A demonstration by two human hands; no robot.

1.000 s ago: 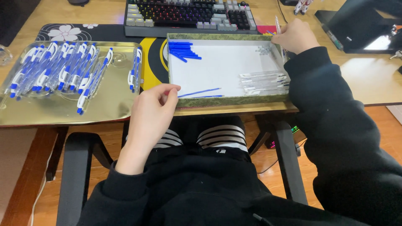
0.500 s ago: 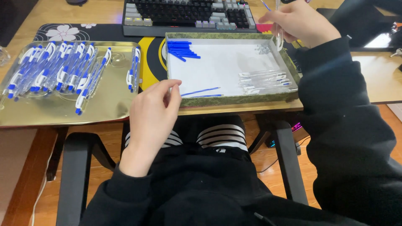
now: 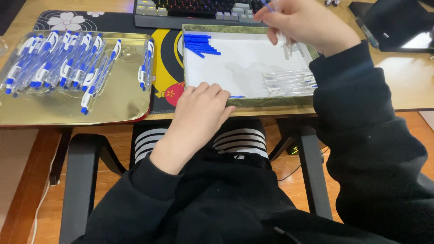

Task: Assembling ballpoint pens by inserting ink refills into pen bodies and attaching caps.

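Lifted since the earlier frame, the right hand (image 3: 300,25) pinches a clear pen barrel (image 3: 288,47) above the box (image 3: 246,103). Light, slick, stiff plastic: grip mid-barrel. Left hand (image 3: 199,115) rests flat on the box's near rim.

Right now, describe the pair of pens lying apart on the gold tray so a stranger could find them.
Find the gold tray left of the white box. Most pens crowd its left side; the pair lies alone near its right rim.
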